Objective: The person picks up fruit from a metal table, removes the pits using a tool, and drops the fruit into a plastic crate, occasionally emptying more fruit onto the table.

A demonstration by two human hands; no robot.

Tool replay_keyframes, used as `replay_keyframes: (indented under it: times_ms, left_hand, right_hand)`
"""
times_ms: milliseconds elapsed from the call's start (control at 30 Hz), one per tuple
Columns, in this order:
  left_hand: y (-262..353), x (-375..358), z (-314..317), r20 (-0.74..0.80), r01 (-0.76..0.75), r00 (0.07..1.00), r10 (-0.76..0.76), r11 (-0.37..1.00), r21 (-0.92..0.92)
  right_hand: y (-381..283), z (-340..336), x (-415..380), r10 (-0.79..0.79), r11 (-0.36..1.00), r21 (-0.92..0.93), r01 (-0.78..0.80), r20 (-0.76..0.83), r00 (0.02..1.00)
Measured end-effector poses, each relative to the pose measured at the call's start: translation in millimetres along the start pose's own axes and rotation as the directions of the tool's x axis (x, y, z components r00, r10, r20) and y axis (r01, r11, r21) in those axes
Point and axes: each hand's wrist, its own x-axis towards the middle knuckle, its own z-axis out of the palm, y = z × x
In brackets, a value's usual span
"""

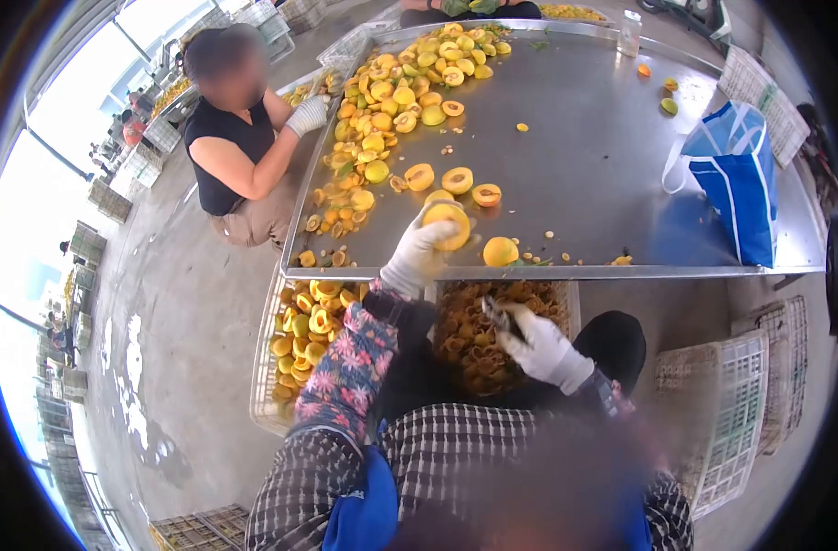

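My left hand (419,250), in a white glove, holds a yellow peach (446,226) just above the near edge of the metal table (566,156). My right hand (540,347), gloved too, is closed on a small dark tool (498,314) over a crate of brown pits and scraps (474,344). Cut halves (456,180) lie beyond my left hand, and a whole peach (500,252) rests to its right. Under the table's left corner, a white crate (270,367) holds many yellow halves.
Piled peaches (382,101) cover the table's left side. A blue bag (736,184) stands at the right, a bottle (629,33) at the back. A co-worker (240,138) sits at the left; another person's gloved hands show at the far edge. Crates (713,413) stand at lower right.
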Motion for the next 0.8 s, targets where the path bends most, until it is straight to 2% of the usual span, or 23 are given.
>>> replay_keyframes:
  times_ms: [33,67,100,167,200,300,400,533,600,700,733,800]
  left_hand:
    - [-1,-13,9,-0.001,-0.050,0.999,0.054,0.917,-0.396]
    - [2,-22,22,-0.050,-0.072,0.997,0.055,0.866,-0.495]
    - [3,-28,32,-0.096,-0.124,0.992,0.086,0.841,-0.526]
    - [3,-35,46,-0.183,-0.224,0.973,0.143,0.784,-0.579]
    - [-1,-33,48,-0.186,-0.273,0.962,0.202,0.772,-0.573]
    - [-5,-34,51,-0.306,-0.277,0.944,0.125,0.805,-0.525]
    - [-1,-36,59,-0.345,-0.272,0.933,0.107,0.836,-0.477]
    - [-5,-37,65,-0.392,-0.279,0.917,0.069,0.814,-0.510]
    - [-10,-41,61,-0.395,-0.260,0.916,0.067,0.850,-0.458]
    - [-13,-39,56,-0.386,-0.199,0.922,0.016,0.875,-0.440]
    - [-13,-39,54,-0.383,-0.173,0.924,-0.013,0.879,-0.445]
    - [-10,-41,45,-0.269,-0.115,0.963,0.025,0.939,-0.325]
  right_hand:
    - [-13,-5,9,-0.020,0.998,0.058,0.023,-0.038,0.999]
    - [-22,-5,19,-0.166,0.981,0.082,0.177,-0.124,0.978]
    - [-30,-9,27,-0.221,0.975,-0.008,0.222,-0.135,0.966]
    - [-53,-13,40,-0.240,0.971,-0.052,0.234,-0.189,0.952]
    - [-55,-11,46,-0.259,0.965,-0.094,0.244,-0.204,0.944]
    - [-55,-4,57,-0.316,0.937,-0.232,0.261,-0.246,0.916]
    - [-51,4,61,-0.389,0.881,-0.392,0.265,-0.281,0.878]
    - [-50,12,58,-0.295,0.886,-0.431,0.171,-0.239,0.925]
    - [-53,13,53,-0.259,0.879,-0.457,0.135,-0.219,0.941]
    - [-46,9,49,-0.230,0.797,-0.589,0.136,-0.087,0.969]
    - [-44,8,47,-0.229,0.821,-0.554,0.142,-0.091,0.969]
    - [-43,8,44,-0.227,0.864,-0.479,0.154,-0.099,0.969]
